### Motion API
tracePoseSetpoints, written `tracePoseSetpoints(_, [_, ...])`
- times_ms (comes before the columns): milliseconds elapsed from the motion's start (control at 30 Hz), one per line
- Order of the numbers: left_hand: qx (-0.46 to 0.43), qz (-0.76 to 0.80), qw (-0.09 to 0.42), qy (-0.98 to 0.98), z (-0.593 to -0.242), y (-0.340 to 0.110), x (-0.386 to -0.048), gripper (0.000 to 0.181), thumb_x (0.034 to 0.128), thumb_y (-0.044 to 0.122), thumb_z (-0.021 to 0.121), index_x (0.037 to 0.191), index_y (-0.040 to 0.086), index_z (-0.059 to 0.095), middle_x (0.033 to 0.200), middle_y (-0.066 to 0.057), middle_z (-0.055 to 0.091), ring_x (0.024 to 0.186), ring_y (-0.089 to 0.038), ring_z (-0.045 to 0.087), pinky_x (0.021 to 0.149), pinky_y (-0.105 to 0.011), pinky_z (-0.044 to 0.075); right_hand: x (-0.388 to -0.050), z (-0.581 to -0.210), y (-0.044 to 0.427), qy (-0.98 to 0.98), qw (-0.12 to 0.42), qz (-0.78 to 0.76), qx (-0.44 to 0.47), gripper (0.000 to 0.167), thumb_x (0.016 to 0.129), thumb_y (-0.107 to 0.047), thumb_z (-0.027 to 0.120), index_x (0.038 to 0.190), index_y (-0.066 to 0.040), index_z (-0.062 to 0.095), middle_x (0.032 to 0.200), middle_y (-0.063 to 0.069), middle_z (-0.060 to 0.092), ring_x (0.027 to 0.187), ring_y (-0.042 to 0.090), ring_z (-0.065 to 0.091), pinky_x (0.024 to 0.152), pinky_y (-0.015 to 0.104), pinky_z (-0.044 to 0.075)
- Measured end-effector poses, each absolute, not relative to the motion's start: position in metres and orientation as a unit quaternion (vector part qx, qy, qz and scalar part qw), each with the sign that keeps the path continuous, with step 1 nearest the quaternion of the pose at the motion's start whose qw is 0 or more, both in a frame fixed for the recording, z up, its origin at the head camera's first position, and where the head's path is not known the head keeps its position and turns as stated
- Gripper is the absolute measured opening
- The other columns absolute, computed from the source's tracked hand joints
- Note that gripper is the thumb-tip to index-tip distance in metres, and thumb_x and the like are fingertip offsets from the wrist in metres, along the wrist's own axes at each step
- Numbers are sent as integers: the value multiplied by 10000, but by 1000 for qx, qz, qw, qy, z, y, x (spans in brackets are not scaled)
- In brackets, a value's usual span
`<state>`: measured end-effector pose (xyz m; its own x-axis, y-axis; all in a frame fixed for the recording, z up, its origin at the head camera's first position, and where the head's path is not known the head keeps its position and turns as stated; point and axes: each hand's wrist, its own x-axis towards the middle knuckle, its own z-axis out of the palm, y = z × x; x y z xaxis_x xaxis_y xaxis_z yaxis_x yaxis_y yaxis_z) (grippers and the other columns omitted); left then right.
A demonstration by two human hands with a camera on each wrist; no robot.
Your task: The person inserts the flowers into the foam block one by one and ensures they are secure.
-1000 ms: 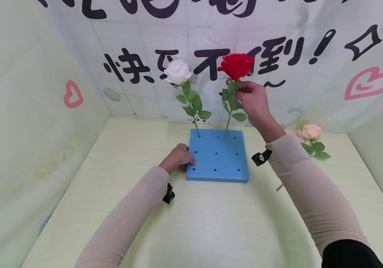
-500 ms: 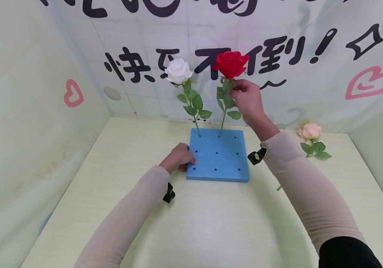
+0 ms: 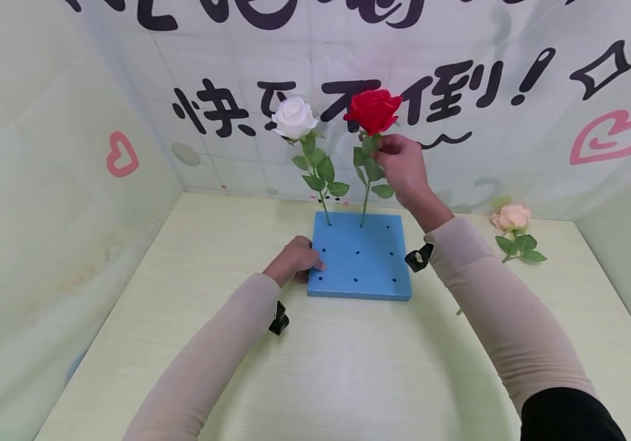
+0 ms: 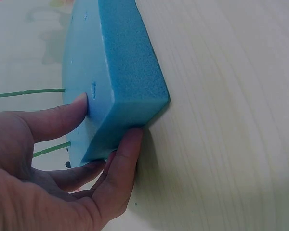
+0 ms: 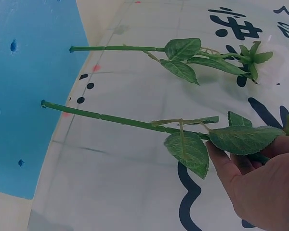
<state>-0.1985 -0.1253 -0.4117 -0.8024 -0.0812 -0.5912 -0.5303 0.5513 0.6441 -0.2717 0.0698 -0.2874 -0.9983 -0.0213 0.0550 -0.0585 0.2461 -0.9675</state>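
Note:
A red rose (image 3: 373, 112) stands with its stem end in the back middle hole of a blue foam block (image 3: 370, 263). My right hand (image 3: 404, 165) pinches its stem just below the bloom, among the leaves. In the right wrist view the lower stem (image 5: 101, 116) meets the block at a hole. A white rose (image 3: 294, 118) stands by itself in the back left hole, leaning slightly left. My left hand (image 3: 294, 260) grips the block's left edge, thumb on top and fingers (image 4: 125, 168) against the side and underneath.
A peach rose (image 3: 512, 217) lies on the table (image 3: 227, 245) at the right, its stem partly hidden behind my right forearm. Several other holes dot the block. A printed cloth (image 3: 227, 165) hangs close behind it.
The red rose has moved left over the block and then down slightly, its stem end entering the back middle hole. My left hand and the block have stayed in place.

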Motion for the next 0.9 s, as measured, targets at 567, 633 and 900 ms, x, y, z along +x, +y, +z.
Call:
tracePoseSetpoints(567, [-180,433,254,846,-414,-127,-200,662,862,58,709,1437,-17,389,1298,-183,554,998,-301,658,723,-410,597,-279,-298,63,-800,8,599,37,267,969,-84,576,1222,-30,641,1183,110,623,977,197,577,843,285,548])
tracePoseSetpoints(633, [-181,431,254,847,-415,-126,-200,658,863,58,709,1435,-15,393,1296,-183,556,995,-300,659,717,-409,597,-280,-299,63,-801,8,597,39,268,969,-83,575,1223,-31,640,1177,107,623,973,192,572,838,277,547])
tracePoseSetpoints(900, [-181,425,254,850,-416,-126,-201,666,869,72,709,1447,-2,386,1304,-174,551,984,-290,658,700,-399,598,-283,-301,62,-806,10,590,38,250,974,-83,566,1203,-36,656,1127,101,626,963,191,546,805,254,521])
